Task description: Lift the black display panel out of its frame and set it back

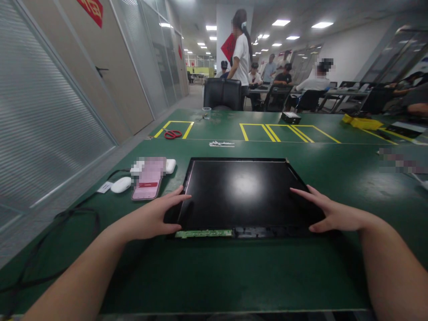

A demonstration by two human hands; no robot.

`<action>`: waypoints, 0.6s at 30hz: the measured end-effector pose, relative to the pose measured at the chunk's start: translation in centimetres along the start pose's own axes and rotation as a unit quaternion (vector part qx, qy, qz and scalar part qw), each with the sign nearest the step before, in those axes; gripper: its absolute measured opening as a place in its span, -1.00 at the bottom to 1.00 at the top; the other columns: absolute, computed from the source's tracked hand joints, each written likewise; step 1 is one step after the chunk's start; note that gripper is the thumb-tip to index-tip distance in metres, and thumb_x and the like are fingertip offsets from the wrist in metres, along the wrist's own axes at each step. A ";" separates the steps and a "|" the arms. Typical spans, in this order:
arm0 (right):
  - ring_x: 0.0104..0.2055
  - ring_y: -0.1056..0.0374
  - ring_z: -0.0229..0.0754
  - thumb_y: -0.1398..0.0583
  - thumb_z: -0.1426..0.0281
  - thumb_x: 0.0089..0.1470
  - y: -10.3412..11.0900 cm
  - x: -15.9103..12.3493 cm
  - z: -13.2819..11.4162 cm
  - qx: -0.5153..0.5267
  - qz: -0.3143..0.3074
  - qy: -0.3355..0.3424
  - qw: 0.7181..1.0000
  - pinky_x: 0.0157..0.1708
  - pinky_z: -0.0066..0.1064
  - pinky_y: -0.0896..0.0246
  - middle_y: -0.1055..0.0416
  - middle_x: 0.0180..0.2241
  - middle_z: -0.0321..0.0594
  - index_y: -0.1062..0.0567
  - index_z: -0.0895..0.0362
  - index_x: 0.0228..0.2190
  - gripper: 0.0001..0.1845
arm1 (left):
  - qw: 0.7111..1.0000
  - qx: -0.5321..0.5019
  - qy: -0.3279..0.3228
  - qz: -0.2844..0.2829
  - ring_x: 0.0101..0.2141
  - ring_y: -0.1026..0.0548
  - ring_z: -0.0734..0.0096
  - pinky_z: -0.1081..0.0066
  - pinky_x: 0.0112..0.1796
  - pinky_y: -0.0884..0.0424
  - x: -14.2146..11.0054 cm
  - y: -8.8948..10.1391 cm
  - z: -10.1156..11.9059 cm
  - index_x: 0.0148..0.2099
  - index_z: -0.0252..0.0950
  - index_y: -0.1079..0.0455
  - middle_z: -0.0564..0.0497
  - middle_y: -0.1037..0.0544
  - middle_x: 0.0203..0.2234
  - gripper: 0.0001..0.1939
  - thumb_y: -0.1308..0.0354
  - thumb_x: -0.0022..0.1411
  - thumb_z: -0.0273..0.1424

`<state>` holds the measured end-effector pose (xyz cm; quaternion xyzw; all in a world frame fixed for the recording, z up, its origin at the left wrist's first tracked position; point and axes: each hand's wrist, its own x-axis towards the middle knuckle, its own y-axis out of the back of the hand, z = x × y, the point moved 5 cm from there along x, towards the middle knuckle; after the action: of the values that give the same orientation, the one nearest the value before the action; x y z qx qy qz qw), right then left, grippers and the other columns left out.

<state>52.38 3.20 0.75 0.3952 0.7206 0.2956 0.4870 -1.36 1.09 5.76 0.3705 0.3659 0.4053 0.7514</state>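
A black flat display panel [242, 191] lies face up on the green table [207, 276], with a green circuit strip [203, 233] showing along its near edge. My left hand [155, 216] rests on the panel's left near corner, fingers stretched flat. My right hand [323, 209] lies on its right near corner, fingers also stretched out and slightly spread. Neither hand wraps round the panel.
A phone [147, 185], a white mouse [121, 184] and a white case [170, 166] lie left of the panel, with black cable [67, 216] trailing off. Farther off are red scissors [173, 133], a cup [206, 113], a black box [290, 117], yellow tray [363, 121], chairs and several people.
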 end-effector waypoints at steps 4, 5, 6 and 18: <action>0.59 0.60 0.38 -0.42 0.01 -0.08 0.1 -0.1 -0.4 -0.011 -0.010 0.002 1.000 0.51 0.27 0.31 0.44 0.64 -0.16 0.22 -0.23 0.60 0.43 | 1.000 -0.012 -0.004 -0.017 0.52 -0.13 -0.18 -0.03 0.40 -0.27 -0.1 -0.2 -0.5 0.58 -0.23 -0.20 -0.20 0.12 0.62 -0.08 -0.30 0.22 -0.22; 0.59 0.60 0.39 -0.41 0.01 -0.07 0.1 -0.1 -0.5 -0.016 -0.012 0.001 1.000 0.51 0.29 0.32 0.44 0.64 -0.17 0.22 -0.24 0.60 0.42 | 1.000 -0.012 -0.008 -0.020 0.52 -0.10 -0.18 -0.03 0.40 -0.26 -0.1 -0.3 -0.6 0.58 -0.22 -0.19 -0.20 0.14 0.62 -0.09 -0.29 0.23 -0.24; 0.59 0.59 0.40 -0.41 0.02 -0.07 0.2 -0.1 -0.6 -0.021 -0.013 -0.001 1.000 0.50 0.31 0.32 0.44 0.64 -0.17 0.21 -0.23 0.60 0.41 | 1.000 -0.011 -0.014 -0.021 0.53 -0.08 -0.18 -0.04 0.41 -0.24 -0.1 -0.4 -0.7 0.58 -0.21 -0.19 -0.20 0.16 0.62 -0.10 -0.29 0.24 -0.25; 0.59 0.45 0.37 -0.40 0.24 -0.14 0.3 0.3 0.2 -0.003 0.031 -0.011 0.999 0.49 0.34 0.22 0.33 0.63 -0.16 0.04 -0.30 0.58 0.35 | 0.999 -0.002 -0.040 -0.010 0.51 -0.07 -0.19 0.00 0.37 -0.33 0.0 -0.7 -1.0 0.59 -0.17 -0.18 -0.22 0.16 0.61 -0.12 -0.31 0.28 -0.29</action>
<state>52.61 3.56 0.76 0.4187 0.7021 0.3083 0.4866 -2.00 1.11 4.72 0.3814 0.3380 0.3835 0.7702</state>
